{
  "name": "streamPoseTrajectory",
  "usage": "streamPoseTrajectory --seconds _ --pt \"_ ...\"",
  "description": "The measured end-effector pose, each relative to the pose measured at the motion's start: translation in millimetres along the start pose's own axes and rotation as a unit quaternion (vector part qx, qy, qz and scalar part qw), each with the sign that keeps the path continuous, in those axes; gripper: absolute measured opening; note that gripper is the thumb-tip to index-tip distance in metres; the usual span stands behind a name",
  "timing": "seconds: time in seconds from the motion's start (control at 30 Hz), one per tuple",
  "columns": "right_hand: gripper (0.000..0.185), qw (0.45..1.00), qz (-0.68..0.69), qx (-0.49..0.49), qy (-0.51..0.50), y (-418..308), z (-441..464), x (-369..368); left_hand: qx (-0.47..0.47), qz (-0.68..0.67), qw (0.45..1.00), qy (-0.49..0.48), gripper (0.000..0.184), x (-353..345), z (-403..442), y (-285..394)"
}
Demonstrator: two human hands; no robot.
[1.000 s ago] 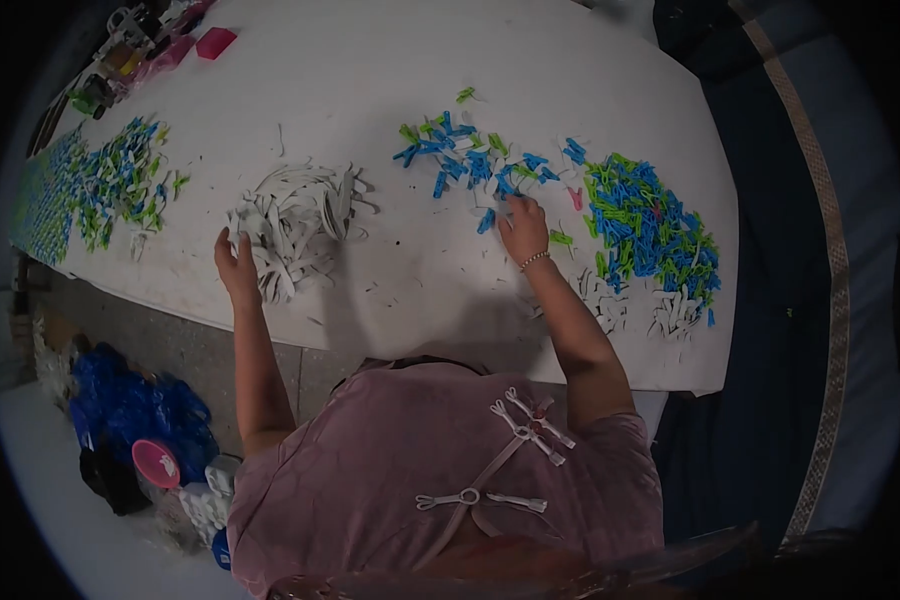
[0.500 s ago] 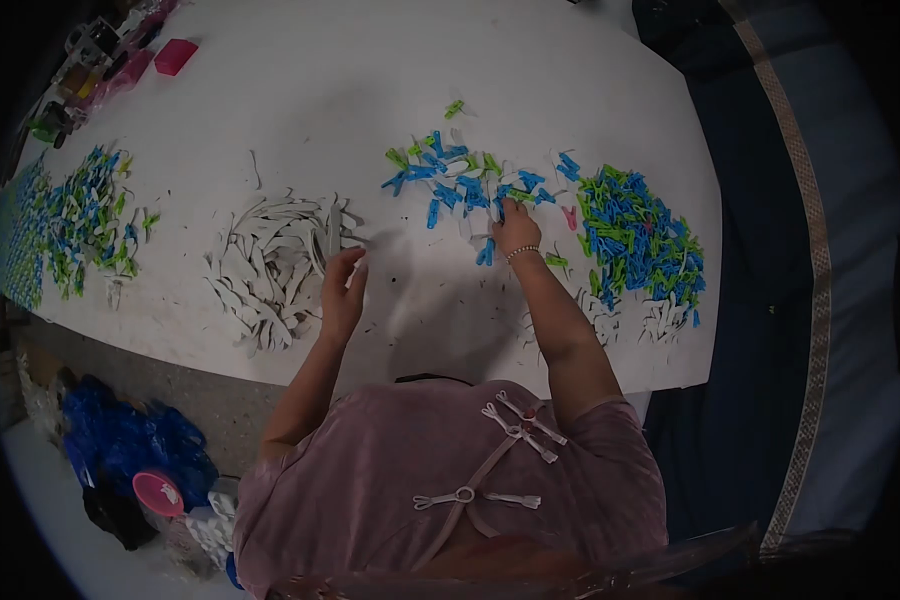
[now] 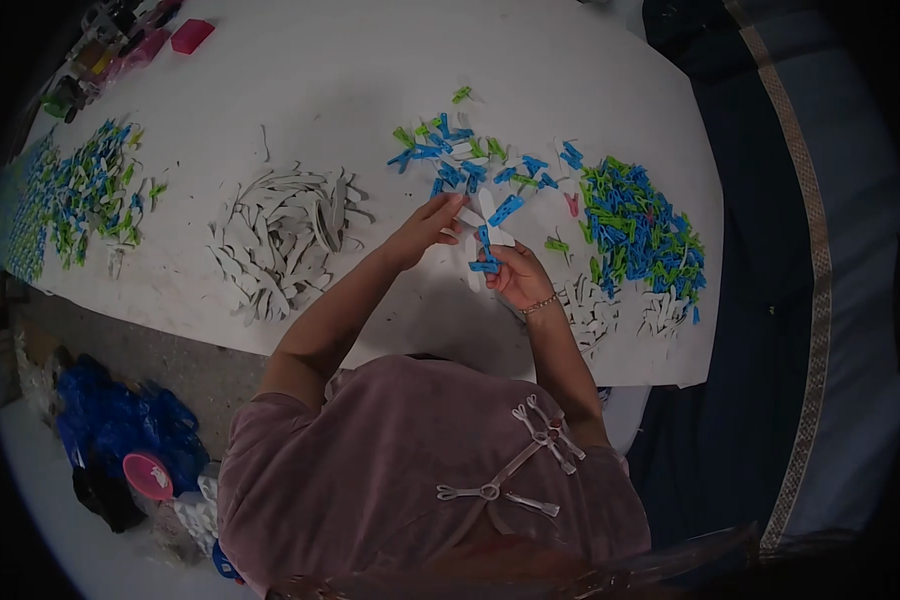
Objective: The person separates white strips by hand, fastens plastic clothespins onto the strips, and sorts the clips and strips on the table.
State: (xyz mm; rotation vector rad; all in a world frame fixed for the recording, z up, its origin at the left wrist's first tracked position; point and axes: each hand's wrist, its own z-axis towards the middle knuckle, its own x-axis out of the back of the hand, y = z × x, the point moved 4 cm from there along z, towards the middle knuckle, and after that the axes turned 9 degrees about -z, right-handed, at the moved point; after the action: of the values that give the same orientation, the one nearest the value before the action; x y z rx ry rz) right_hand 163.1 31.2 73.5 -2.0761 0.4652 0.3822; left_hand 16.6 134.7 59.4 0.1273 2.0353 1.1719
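Note:
My right hand (image 3: 520, 277) is closed on a small bunch of blue clothespins (image 3: 484, 266) with white strips among them. Another blue clothespin (image 3: 506, 209) lies against a white strip just above that bunch. To its left, my left hand (image 3: 428, 232) has thumb and fingers bent together at the end of a white strip (image 3: 471, 217); the exact grip is small and dim. Beyond both hands lie scattered blue and green clothespins (image 3: 428, 151) mixed with white strips.
A heap of white strips (image 3: 280, 230) lies left of my hands on the white table (image 3: 310, 60). At right is a dense pile of blue and green clothespins (image 3: 640, 220); more clothespins (image 3: 95, 190) cover the far left. A pink box (image 3: 192, 36) stands at the back left.
My left hand has moved right from the heap of strips to the middle. My right hand has drawn back toward my body, bringing blue clothespins from the scattered group.

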Motion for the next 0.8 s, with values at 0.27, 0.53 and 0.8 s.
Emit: streamPoseTrajectory --seconds 0.27,0.53,0.8 --pt "0.018 0.999 -0.007 -0.038 -0.037 11 -25 -41 -0.133 0.168 0.977 0.007 0.024 -13 -16 -5" --pt "0.02 0.965 -0.243 -0.08 -0.065 42 -36 -74 -0.239 0.142 0.94 0.197 0.02 11 -45 2" --pt "0.024 0.995 -0.097 -0.005 -0.001 16 -46 -48 -0.164 0.27 0.949 0.013 0.02 -13 -94 14"
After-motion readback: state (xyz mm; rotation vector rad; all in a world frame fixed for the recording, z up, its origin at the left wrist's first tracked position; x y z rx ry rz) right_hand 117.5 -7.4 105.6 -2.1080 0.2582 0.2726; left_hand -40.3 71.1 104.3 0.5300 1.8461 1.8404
